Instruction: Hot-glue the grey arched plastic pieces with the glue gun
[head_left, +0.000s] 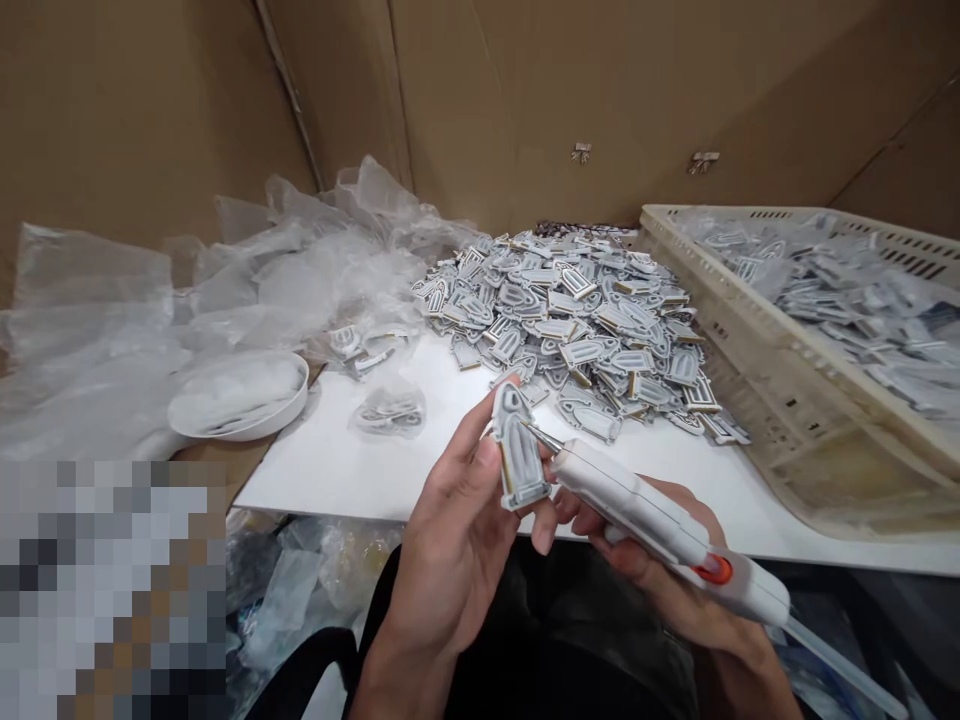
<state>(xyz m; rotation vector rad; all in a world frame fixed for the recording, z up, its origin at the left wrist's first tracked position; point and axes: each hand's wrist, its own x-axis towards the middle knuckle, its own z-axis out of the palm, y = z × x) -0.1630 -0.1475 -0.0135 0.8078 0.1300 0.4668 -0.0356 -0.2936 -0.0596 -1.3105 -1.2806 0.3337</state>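
My left hand (454, 540) is closed on a small arch-shaped grey and white piece (523, 455), its recessed face turned up toward me. A white hot glue gun (637, 505) is gripped in my right hand (667, 570), with a clear glue stick (847, 665) coming out of its back end. The metal nozzle points left and meets, or nearly meets, the right edge of the piece; contact is hard to tell. Just beyond my hands lies a large heap of similar arch-shaped pieces (577, 320) on the white tabletop (337, 470).
A cream plastic crate (757, 440) of bagged pieces stands at right. Crumpled clear plastic bags (315, 250) and a white oval dish (240, 400) lie at left. One small bagged bundle (388, 410) sits left of the heap. Cardboard walls (510, 100) close off the back.
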